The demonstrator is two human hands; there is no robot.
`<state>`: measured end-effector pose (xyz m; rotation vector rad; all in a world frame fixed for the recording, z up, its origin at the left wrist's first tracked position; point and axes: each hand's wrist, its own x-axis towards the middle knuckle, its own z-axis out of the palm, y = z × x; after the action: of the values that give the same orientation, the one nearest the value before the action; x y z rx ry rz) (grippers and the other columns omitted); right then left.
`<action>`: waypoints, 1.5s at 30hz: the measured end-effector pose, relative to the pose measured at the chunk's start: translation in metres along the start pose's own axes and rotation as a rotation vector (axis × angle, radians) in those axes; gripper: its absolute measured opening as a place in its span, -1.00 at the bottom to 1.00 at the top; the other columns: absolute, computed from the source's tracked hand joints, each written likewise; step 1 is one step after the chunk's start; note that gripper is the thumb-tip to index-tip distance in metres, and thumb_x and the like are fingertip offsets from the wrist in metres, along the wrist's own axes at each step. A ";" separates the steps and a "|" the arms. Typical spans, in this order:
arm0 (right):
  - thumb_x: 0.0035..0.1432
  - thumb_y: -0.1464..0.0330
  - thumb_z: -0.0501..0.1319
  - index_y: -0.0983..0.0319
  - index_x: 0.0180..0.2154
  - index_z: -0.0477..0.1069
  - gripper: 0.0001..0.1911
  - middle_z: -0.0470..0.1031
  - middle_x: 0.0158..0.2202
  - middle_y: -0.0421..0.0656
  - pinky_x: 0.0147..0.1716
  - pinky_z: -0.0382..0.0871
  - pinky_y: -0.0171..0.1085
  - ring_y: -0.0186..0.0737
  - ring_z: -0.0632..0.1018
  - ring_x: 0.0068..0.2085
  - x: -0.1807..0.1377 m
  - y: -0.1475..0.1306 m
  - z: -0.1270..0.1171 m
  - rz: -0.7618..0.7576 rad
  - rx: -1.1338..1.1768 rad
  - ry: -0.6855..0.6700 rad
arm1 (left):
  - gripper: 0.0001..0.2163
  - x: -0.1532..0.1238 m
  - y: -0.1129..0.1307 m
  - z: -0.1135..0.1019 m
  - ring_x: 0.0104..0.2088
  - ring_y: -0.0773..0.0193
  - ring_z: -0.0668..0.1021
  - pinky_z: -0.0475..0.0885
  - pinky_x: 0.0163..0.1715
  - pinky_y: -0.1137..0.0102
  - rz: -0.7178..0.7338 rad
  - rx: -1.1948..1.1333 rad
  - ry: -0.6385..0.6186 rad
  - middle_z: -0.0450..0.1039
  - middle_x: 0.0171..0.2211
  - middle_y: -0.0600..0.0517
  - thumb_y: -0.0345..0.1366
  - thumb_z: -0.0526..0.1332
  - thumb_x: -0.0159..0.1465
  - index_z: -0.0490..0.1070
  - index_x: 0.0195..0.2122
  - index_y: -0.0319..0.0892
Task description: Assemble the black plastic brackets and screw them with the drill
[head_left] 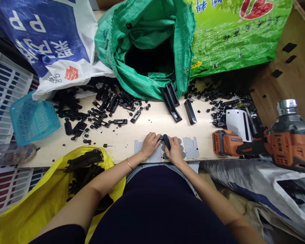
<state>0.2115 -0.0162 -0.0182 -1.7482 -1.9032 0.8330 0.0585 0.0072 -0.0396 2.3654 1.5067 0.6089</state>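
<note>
At the front edge of the workbench, both hands are close together over grey patches (pixel 191 147) on the wood. Closed around an elongated black plastic part (pixel 167 141) is my right hand (pixel 175 151). My left hand (pixel 150 145) pinches at a small black piece (pixel 161 137) right beside it; the fingers partly cover that piece, so its shape is unclear. Farther back on the bench lie a dark, glossy black housing (pixel 190 112) and longer black channel-shaped parts (pixel 171 101), which lean at the mouth of a green woven sack (pixel 144 83).
Loose black parts (pixel 106 105) are heaped at the left back, beside a blue basket (pixel 34 118). An orange power tool (pixel 289 142) with its battery stands at the right. A yellow sack (pixel 48 176) of black parts hangs below the left edge. A green bag (pixel 234 44) stands behind.
</note>
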 end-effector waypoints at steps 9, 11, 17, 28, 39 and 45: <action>0.03 0.45 0.06 0.23 0.14 0.24 -0.43 0.25 -0.20 -0.06 -0.08 0.37 -0.12 -0.06 0.38 -0.13 0.001 0.000 -0.002 0.034 0.011 0.001 | -0.75 0.002 0.004 0.001 -0.29 0.15 0.36 0.35 -0.26 0.28 -0.083 0.005 -0.018 0.27 -0.37 -0.04 -0.29 -0.01 0.35 0.33 -0.03 -0.22; 0.03 0.46 0.06 0.26 0.14 0.23 -0.43 0.24 -0.20 -0.06 -0.06 0.36 -0.14 -0.07 0.38 -0.12 0.001 -0.002 -0.002 0.033 0.002 -0.016 | -0.75 0.005 -0.003 -0.003 -0.29 0.15 0.36 0.35 -0.26 0.28 0.016 -0.002 -0.104 0.26 -0.38 -0.03 -0.25 0.00 0.35 0.35 -0.04 -0.20; 0.01 0.49 0.07 0.26 0.15 0.20 -0.40 0.22 -0.20 -0.06 -0.07 0.37 -0.13 -0.09 0.37 -0.13 0.000 -0.003 0.001 0.013 -0.017 -0.011 | -0.72 0.007 -0.014 -0.004 -0.27 0.15 0.37 0.37 -0.23 0.26 0.001 -0.034 -0.055 0.28 -0.35 -0.05 -0.29 -0.05 0.37 0.31 0.00 -0.26; 0.00 0.51 0.08 0.25 0.18 0.17 -0.36 0.20 -0.23 -0.08 -0.15 0.40 -0.11 -0.10 0.37 -0.18 0.000 0.000 0.002 -0.041 -0.009 0.005 | -0.73 0.018 -0.007 -0.001 -0.26 0.15 0.36 0.38 -0.23 0.25 0.059 -0.089 -0.061 0.28 -0.34 -0.06 -0.35 -0.02 0.34 0.31 -0.01 -0.33; 0.04 0.52 0.07 0.18 0.27 -0.01 -0.27 0.17 -0.19 -0.06 -0.19 0.42 -0.12 -0.10 0.34 -0.16 -0.005 0.004 0.003 -0.040 0.047 -0.033 | -0.74 0.013 0.013 0.009 -0.36 0.22 0.30 0.32 -0.32 0.31 -0.046 -0.222 0.101 0.17 -0.44 0.03 -0.30 0.02 0.34 0.38 -0.06 -0.31; 0.04 0.52 0.06 0.22 0.25 0.05 -0.30 0.17 -0.22 -0.06 -0.20 0.42 -0.11 -0.08 0.34 -0.17 -0.004 0.003 0.006 -0.021 0.021 -0.017 | -0.76 0.013 0.014 0.012 -0.35 0.22 0.30 0.33 -0.30 0.32 -0.091 -0.242 0.137 0.17 -0.44 0.04 -0.39 0.07 0.28 0.39 -0.05 -0.27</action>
<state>0.2105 -0.0212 -0.0238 -1.7118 -1.9139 0.8600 0.0802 0.0125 -0.0409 2.0992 1.4926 0.8922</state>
